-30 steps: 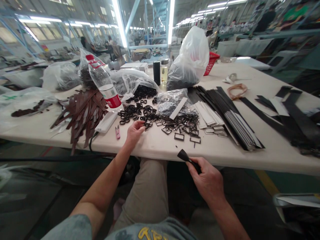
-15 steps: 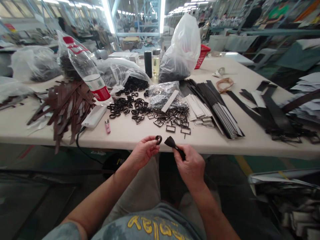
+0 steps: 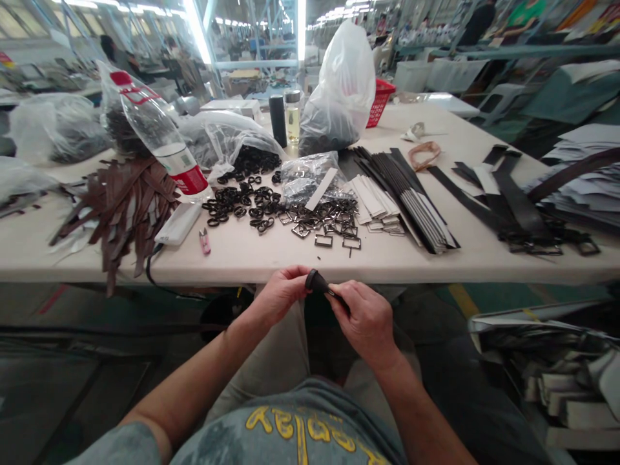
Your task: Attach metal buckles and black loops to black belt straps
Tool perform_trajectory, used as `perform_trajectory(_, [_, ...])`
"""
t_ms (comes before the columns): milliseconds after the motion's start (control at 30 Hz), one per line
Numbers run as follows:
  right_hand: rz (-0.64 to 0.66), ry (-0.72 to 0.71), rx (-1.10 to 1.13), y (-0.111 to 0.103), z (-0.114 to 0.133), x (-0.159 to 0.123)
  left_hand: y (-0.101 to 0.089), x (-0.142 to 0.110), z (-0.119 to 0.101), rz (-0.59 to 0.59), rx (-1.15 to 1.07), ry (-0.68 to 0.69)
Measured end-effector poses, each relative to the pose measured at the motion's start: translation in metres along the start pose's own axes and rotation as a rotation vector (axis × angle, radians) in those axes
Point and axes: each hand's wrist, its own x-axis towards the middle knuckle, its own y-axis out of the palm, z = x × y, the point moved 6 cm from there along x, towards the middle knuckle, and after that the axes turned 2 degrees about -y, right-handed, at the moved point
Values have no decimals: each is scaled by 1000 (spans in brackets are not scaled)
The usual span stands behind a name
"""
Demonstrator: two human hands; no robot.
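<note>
Between finger and thumb, my left hand [image 3: 285, 290] pinches a small black belt loop [image 3: 310, 280]. My right hand [image 3: 365, 316] is closed round a folded black strap [image 3: 320, 284], whose end points left and meets the loop. Whether the strap's end passes through the loop I cannot tell. Both hands are just in front of the table edge, above my lap. Beyond them on the table lie a heap of black loops [image 3: 227, 205] and a pile of dark metal buckles [image 3: 323, 241].
Pink thread snips [image 3: 204, 241] and a white power bank [image 3: 178, 224] lie left of the loops, beside brown straps [image 3: 128, 200] and a tilted plastic bottle [image 3: 169, 152]. Black straps [image 3: 402, 194] and pale strips [image 3: 372, 197] are on the right. A bin of scraps [image 3: 557, 381] stands lower right.
The gap between my hands has closed: the strap's end now meets the loop. The view has shifted slightly, so the table's things sit a little further left.
</note>
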Motion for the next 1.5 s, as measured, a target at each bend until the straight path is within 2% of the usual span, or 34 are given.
perform_trajectory(267, [-44,0,-32,-9,-5,-5,4,-13,-5,123,81,18])
perform_trajectory(400, [-22,-34,-45,-8,0,-8,2,-13,-5,124,213,25])
perform_trajectory(500, [-6,-52,-65,-6,4,-8,8,-14,4,150,261,-6])
perform_trajectory(633, [3,-36,-74,-6,6,-5,16,-17,7,134,305,75])
perform_trajectory(700, [17,13,-19,-6,2,-5,18,-19,2,116,355,132])
perform_trajectory(800, [39,204,123,-7,-17,-11,16,-21,-13,105,431,200])
perform_trajectory(900, [146,395,290,-3,-36,-23,11,-22,-26,86,452,228])
perform_trajectory(967, [219,447,373,0,-40,-29,9,-21,-25,94,451,203])
perform_trajectory(1133, [218,467,430,1,-37,-31,8,-16,-1,102,381,49])
perform_trajectory(1200, [203,464,414,1,-38,-30,8,-15,-1,84,359,63])
perform_trajectory(1333, [197,474,437,1,-41,-29,8,-17,-16,54,354,168])
perform_trajectory(1500, [249,461,686,13,-32,-23,19,-15,-11,193,366,146])
